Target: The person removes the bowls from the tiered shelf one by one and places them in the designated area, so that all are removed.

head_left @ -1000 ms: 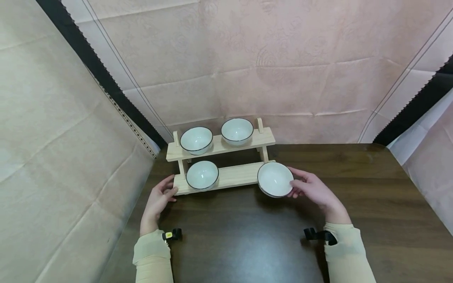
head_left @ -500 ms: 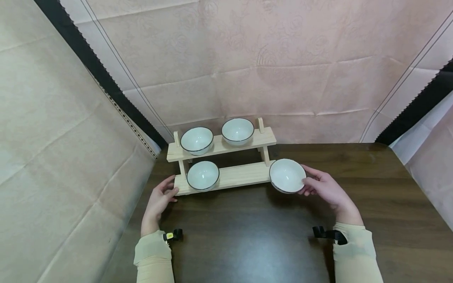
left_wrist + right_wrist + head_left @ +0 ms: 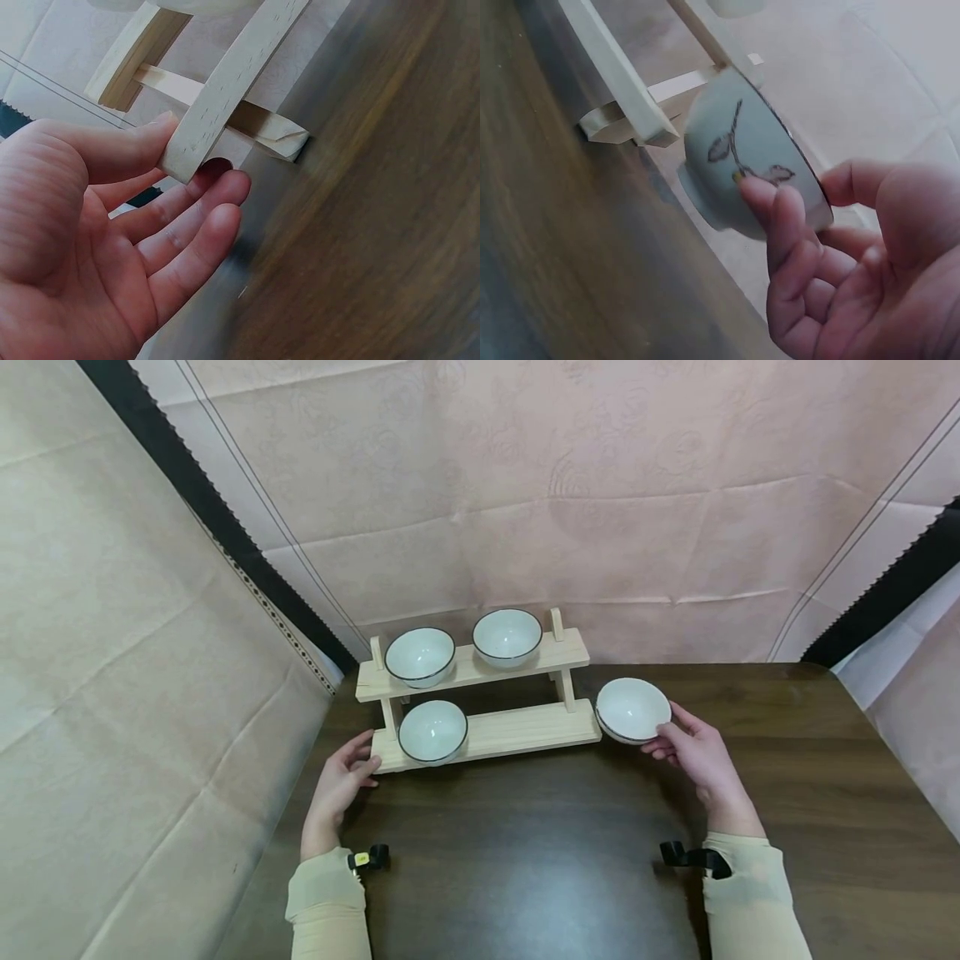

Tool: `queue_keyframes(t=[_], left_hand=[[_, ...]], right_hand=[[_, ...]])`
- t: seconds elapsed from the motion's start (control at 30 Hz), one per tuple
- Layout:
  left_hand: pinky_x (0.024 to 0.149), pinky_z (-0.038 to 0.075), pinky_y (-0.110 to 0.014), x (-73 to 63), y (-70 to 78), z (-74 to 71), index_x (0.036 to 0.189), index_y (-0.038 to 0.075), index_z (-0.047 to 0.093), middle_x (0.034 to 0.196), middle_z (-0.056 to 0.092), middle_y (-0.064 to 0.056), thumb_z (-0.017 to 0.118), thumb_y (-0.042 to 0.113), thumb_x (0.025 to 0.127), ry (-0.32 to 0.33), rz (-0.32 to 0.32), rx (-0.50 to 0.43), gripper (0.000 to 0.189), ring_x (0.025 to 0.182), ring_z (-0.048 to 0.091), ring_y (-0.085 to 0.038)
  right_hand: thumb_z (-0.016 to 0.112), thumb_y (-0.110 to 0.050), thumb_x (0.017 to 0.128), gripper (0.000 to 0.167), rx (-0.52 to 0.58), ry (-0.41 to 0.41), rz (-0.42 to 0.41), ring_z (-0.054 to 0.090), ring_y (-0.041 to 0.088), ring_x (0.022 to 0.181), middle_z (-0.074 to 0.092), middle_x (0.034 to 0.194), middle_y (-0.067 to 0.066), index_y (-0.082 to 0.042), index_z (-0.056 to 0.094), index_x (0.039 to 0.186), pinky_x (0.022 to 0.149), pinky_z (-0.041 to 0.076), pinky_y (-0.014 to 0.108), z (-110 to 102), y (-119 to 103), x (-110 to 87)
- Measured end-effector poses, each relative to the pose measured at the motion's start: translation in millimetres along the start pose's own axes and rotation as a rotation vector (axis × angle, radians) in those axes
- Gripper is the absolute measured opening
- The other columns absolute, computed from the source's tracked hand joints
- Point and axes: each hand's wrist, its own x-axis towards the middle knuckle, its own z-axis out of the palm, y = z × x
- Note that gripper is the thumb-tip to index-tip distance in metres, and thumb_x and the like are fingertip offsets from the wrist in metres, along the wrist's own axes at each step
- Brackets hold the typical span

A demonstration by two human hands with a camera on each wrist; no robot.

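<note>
My right hand point(image 3: 701, 760) pinches a white bowl point(image 3: 632, 709) by its near right rim, just past the right end of the wooden rack's lower shelf point(image 3: 525, 727). In the right wrist view this bowl point(image 3: 742, 150) shows a dark rim and a leaf sprig on its side, held above the table. At the rack's left end my left hand point(image 3: 335, 789) grips the lower shelf's corner; the left wrist view has the thumb on top of the board point(image 3: 225, 97) and fingers beneath. Another bowl point(image 3: 432, 732) sits on the lower shelf's left part.
Two more matching bowls stand on the upper shelf, one at the left point(image 3: 420, 657) and one towards the right point(image 3: 507, 637). The rack stands near the back of a dark wooden table point(image 3: 510, 852). A pale cloth wall point(image 3: 562, 510) rises behind it.
My right hand has carried its bowl rightward, then back away from me, off the front of the lower shelf to beside its right end. My left hand keeps its grip on the rack.
</note>
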Motion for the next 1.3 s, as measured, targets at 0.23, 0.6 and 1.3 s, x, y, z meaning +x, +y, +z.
queue_keyframes(t=[0.23, 0.6, 1.3], left_hand=[[0.082, 0.065, -0.047, -12.9, 26.8, 1.2, 0.16, -0.004, 0.042, 0.138, 0.057, -0.036, 0.065, 0.002, 0.105, -0.019, -0.012, -0.009, 0.06, 0.097, 0.069, -0.02], [0.08, 0.065, -0.042, -2.5, 7.9, 0.0, 0.162, 0.0, 0.042, 0.14, 0.057, -0.034, 0.065, 0.004, 0.106, -0.007, -0.019, -0.009, 0.06, 0.096, 0.067, -0.014], [0.074, 0.064, -0.034, -6.9, 19.6, 4.4, 0.16, -0.004, 0.042, 0.134, 0.057, -0.034, 0.062, -0.002, 0.106, -0.001, -0.001, -0.034, 0.058, 0.089, 0.067, -0.014]], right_hand=[[0.054, -0.019, 0.11, 0.071, 0.097, 0.082, 0.028, 0.074, 0.003, 0.073, 0.078, 0.081, -0.008, -0.011, 0.02, 0.172, 0.062, 0.052, 0.019, 4.8, 5.2, 4.9], [0.055, -0.017, 0.109, 0.073, 0.157, 0.112, 0.084, 0.074, 0.004, 0.072, 0.078, 0.079, -0.005, -0.013, 0.019, 0.172, 0.058, 0.051, 0.018, 12.5, 14.7, 13.4], [0.053, -0.016, 0.108, 0.075, 0.163, 0.093, 0.126, 0.075, 0.006, 0.074, 0.079, 0.081, -0.002, -0.008, 0.013, 0.172, 0.059, 0.051, 0.019, 19.4, 6.3, 9.0]])
